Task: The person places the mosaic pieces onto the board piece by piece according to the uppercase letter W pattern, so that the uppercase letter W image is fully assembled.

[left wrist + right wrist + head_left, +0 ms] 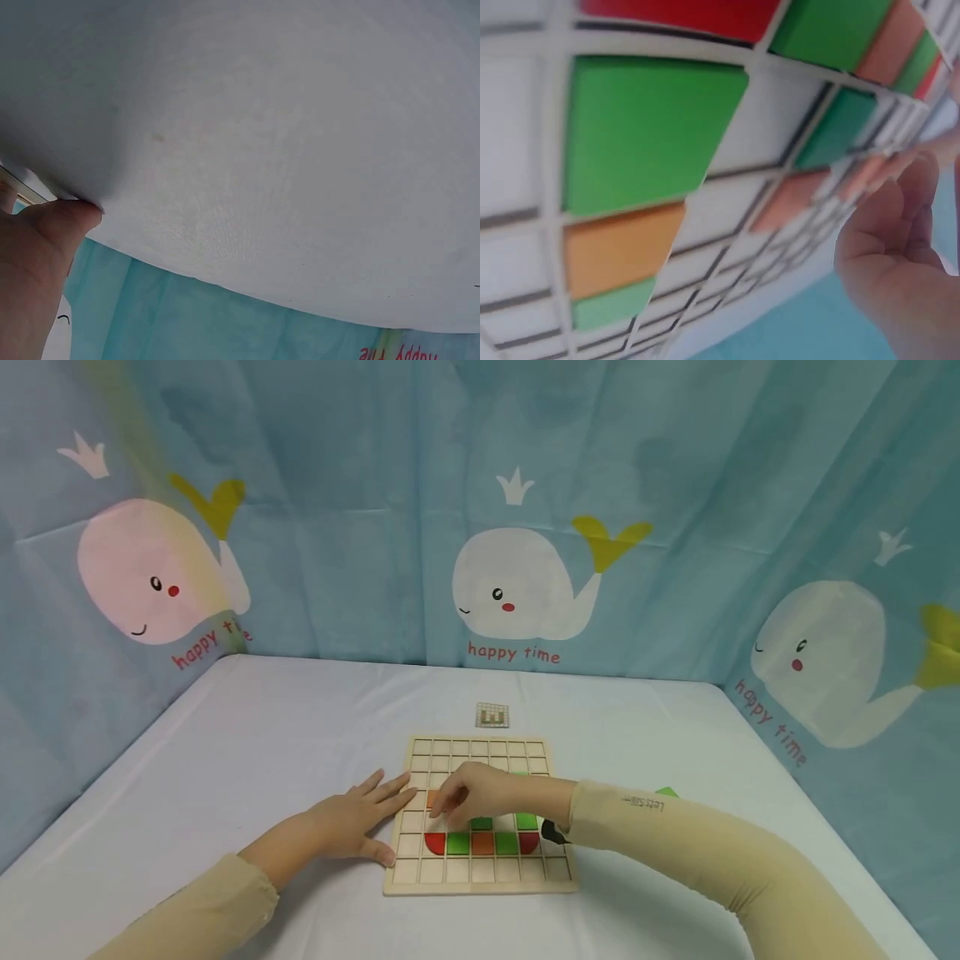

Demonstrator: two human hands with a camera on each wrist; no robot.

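Observation:
A wooden grid board [480, 888] lies on the table with coloured tiles in some cells. Its bottom tile row has a red rounded tile [435, 843], a green tile [457, 843], an orange tile [482, 843], another green tile and a darker red one. My left hand [341, 822] rests at the board's left edge, fingers spread; its thumb [71, 221] shows in the left wrist view. Over the left columns my right hand [480, 795] bends its fingers downward, close to an orange tile [432, 798]. Whatever lies between these fingertips is hidden.
A small pattern card [492, 716] lies behind the board. Partly covered by the right sleeve, a green piece [667, 792] is on the white tablecloth to the right. A blue whale-print curtain [345, 585] stands along the table's back and sides.

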